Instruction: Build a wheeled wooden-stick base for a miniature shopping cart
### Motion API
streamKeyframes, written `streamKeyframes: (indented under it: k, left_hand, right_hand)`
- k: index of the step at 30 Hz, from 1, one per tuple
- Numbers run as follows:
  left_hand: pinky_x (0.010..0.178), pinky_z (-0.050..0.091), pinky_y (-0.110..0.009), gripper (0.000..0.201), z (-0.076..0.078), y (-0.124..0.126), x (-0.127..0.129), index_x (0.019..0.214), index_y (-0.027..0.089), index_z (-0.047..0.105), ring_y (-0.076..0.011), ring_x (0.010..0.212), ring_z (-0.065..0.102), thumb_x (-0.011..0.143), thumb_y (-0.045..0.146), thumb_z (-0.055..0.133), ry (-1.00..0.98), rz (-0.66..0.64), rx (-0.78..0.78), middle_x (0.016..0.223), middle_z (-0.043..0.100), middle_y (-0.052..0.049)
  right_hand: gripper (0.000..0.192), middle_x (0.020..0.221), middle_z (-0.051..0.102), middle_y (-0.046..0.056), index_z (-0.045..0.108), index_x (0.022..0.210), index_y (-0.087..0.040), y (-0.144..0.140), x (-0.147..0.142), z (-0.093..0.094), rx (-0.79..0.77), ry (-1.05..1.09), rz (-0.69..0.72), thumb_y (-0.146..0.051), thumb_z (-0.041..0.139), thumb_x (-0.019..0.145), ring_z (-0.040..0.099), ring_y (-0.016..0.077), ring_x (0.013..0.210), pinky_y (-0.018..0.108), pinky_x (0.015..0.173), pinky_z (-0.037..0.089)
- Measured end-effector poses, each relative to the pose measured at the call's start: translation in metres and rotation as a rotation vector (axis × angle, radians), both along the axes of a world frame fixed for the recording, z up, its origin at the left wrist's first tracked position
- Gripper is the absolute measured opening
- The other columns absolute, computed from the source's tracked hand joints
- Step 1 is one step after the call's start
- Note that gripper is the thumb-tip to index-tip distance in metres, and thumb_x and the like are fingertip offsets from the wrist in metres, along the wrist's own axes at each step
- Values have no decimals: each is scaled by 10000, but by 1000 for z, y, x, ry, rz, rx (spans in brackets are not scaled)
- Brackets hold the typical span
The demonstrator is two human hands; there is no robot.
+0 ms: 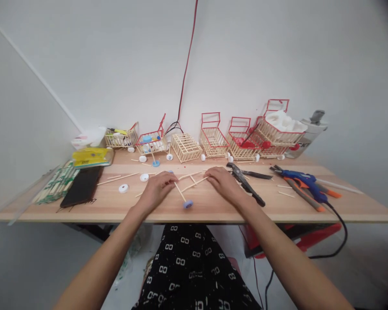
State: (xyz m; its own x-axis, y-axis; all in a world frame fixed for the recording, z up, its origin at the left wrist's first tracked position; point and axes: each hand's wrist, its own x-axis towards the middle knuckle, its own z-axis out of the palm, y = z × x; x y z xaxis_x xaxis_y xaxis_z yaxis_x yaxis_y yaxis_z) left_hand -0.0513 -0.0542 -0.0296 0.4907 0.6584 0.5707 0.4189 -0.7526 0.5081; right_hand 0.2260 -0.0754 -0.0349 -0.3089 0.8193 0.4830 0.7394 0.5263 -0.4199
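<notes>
My left hand pinches a wooden stick axle with a blue bottle-cap wheel on its near end. Another blue cap shows partly behind the fingers. A small frame of thin wooden sticks lies between both hands, one end against the axle. With its fingers closed on the other end of this stick frame, my right hand rests low over the table. Black pliers lie right beside the right hand. Left of my left hand are white cap wheels and loose sticks.
Several miniature stick shopping carts stand along the wall, beside a stick basket. At right lie a blue glue gun with a trailing cord and orange-handled pliers. Bundled sticks, a dark phone and a yellow packet are at left.
</notes>
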Motion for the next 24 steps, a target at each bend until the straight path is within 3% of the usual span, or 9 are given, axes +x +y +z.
streamKeyframes:
  k: [5, 12, 19, 24]
  left_hand:
    - [819, 504, -330, 189, 1, 0, 0, 968, 208, 672, -173, 919, 628, 864, 132, 534, -21, 76, 37, 986, 684, -50]
    - [835, 500, -347, 188, -4, 0, -3, 977, 187, 682, -189, 946, 619, 881, 157, 523, 12, 120, 115, 980, 691, -62]
    - [895, 443, -403, 300, -4, -5, 5, 1186, 190, 618, -213, 1003, 555, 924, 193, 472, 185, 39, 234, 1179, 652, -85]
    - [868, 446, -405, 322, -4, -4, 6, 1199, 199, 617, -214, 959, 530, 928, 176, 444, 200, 25, 226, 1186, 656, -82]
  right_hand:
    - [221, 1052, 656, 103, 683, 962, -179, -4, 2, -2, 50, -39, -36, -167, 472, 900, 559, 233, 1016, 401, 913, 417]
    - [354, 1234, 605, 133, 587, 1232, -153, -10, -11, 8, 106, -45, -92, -249, 431, 929, 512, 245, 1176, 439, 1021, 385]
    - [513, 1498, 366, 69, 376, 1440, -188, -19, -40, 11, -71, -268, 29, -402, 314, 977, 241, 251, 1411, 484, 1101, 283]
    - [561, 1530, 292, 73, 310, 1473, -188, -32, -51, 10, -159, -377, 58, -444, 289, 974, 174, 253, 1433, 499, 1123, 228]
